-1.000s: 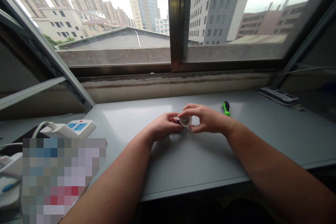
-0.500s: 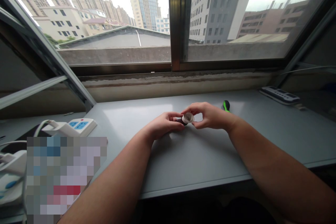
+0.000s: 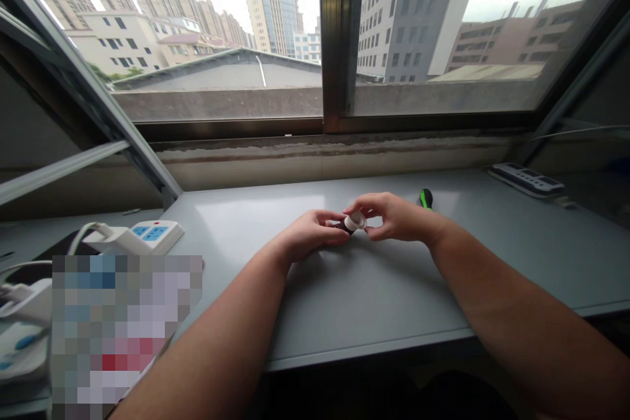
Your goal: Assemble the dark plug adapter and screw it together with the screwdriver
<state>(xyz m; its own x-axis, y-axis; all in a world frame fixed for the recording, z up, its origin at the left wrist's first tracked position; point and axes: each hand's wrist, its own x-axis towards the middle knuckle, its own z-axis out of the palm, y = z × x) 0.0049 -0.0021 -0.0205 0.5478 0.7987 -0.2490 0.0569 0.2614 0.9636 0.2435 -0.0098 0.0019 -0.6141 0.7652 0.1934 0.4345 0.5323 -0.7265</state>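
Above the middle of the desk, my left hand (image 3: 315, 235) is closed around a small dark cylindrical piece (image 3: 349, 226), with the fingers hiding most of it. A white, round, cap-like part (image 3: 355, 220) sits at its right end. My right hand (image 3: 384, 215) pinches that white part between thumb and fingertips. The two hands nearly meet there, and the white part is tilted. Whether the dark and white parts are joined, I cannot tell. Behind my right wrist lies a green and black tool handle (image 3: 426, 197), its far end hidden by the wrist.
The grey desk (image 3: 374, 295) runs up to a window ledge. White power strips with plugs (image 3: 156, 235) crowd the left side, beside a blurred-out patch (image 3: 128, 328). Another power strip (image 3: 525, 180) lies back right. A metal frame post (image 3: 152, 157) rises at left.
The white part has turned: its hollow round face pointed at me before, and now more of its side shows. Both hands keep their hold and have barely shifted.
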